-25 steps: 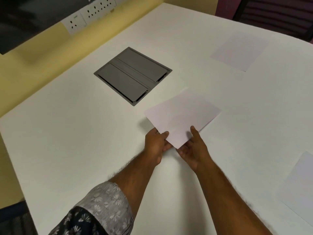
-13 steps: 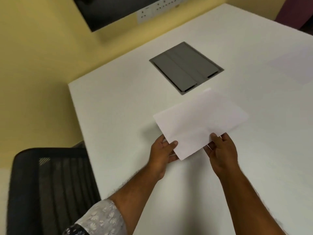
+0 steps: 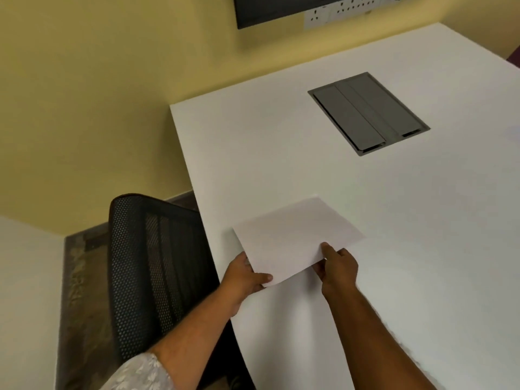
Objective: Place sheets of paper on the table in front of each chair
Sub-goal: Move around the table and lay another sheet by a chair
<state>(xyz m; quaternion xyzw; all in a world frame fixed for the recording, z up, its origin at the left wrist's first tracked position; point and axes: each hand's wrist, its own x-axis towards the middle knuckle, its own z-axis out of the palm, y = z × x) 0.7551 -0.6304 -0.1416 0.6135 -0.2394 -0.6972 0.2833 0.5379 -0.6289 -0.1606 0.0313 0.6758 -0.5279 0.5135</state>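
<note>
White worktop (image 3: 281,153), left edge beside a black mesh chair (image 3: 146,266). Grey hatch (image 3: 368,112) set flush into it, far right. One paper sheet (image 3: 292,240) over near-left area, contact unclear.

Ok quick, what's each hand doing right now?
Left hand: closed, pinching the near left corner of the sheet of paper.
Right hand: closed, pinching the same sheet's near edge.
</note>
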